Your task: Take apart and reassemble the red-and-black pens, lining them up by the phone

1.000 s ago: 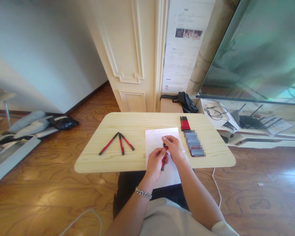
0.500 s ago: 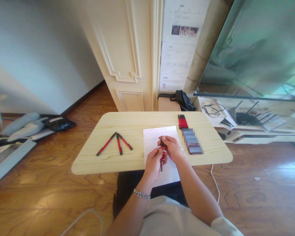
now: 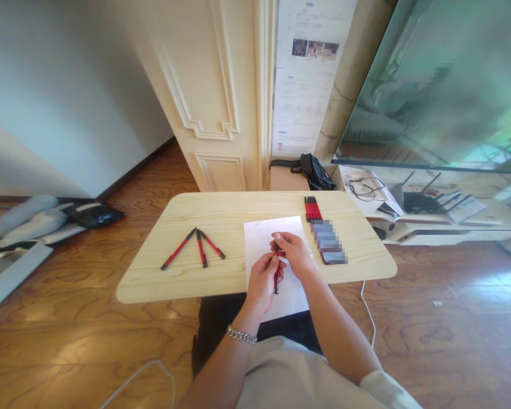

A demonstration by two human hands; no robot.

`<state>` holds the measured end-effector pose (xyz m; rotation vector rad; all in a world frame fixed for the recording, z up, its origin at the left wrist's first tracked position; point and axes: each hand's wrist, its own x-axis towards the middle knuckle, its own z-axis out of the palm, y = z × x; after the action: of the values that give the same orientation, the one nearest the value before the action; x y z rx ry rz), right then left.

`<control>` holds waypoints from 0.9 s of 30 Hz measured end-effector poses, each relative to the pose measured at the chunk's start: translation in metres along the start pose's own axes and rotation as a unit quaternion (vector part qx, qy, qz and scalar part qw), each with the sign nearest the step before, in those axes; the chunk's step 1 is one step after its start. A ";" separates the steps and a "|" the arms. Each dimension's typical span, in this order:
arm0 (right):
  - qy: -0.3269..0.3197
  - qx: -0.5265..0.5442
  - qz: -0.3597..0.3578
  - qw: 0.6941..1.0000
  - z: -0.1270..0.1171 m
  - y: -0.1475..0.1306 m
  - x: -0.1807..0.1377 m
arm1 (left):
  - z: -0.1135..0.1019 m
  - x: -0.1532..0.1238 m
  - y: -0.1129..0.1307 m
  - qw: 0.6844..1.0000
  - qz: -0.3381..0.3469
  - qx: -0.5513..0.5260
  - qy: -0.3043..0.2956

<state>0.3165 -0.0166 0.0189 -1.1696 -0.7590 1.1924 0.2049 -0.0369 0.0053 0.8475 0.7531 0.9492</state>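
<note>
A red and black pen (image 3: 276, 284) stands lengthwise between my hands, above a white sheet of paper (image 3: 254, 236). My left hand (image 3: 262, 281) is closed around its red middle, with the black lower end sticking out below. The fingers of my right hand (image 3: 293, 253) pinch the upper black end and partly hide it. To the left on the table lie three similar pens: a slanted pen (image 3: 177, 249), a steeper pen (image 3: 201, 249) and another slanted pen (image 3: 212, 244), their black ends close together. Several more red and black pens (image 3: 313, 209) lie side by side at the back right.
The light wooden table (image 3: 153, 287) has rounded corners. A blurred phone-like object (image 3: 329, 243) lies right of the paper. Behind the table are a black bag (image 3: 317, 172) and a white box with cables (image 3: 368, 190). A white cord (image 3: 368, 312) hangs to the floor at right.
My right fingers have shifted slightly on the pen's upper end and cover more of it. Both hands still hold the pen. The whole view has shifted a little; the pens on the table lie unchanged.
</note>
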 end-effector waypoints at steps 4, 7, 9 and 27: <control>-0.007 -0.001 0.000 1.000 0.000 0.002 0.001 | 0.000 0.001 0.001 1.000 0.004 -0.002 0.001; -0.031 0.008 0.027 0.999 0.000 0.003 0.002 | 0.001 0.001 0.002 1.000 0.001 -0.007 0.006; -0.006 -0.020 0.011 1.000 0.000 0.003 0.002 | 0.001 0.001 0.002 1.000 0.000 -0.007 0.007; -0.043 -0.051 0.017 0.998 -0.009 -0.002 0.001 | -0.003 0.000 -0.001 1.000 0.002 -0.004 0.008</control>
<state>0.3259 -0.0176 0.0185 -1.2267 -0.8764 1.2508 0.2031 -0.0366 0.0031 0.8351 0.7617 0.9625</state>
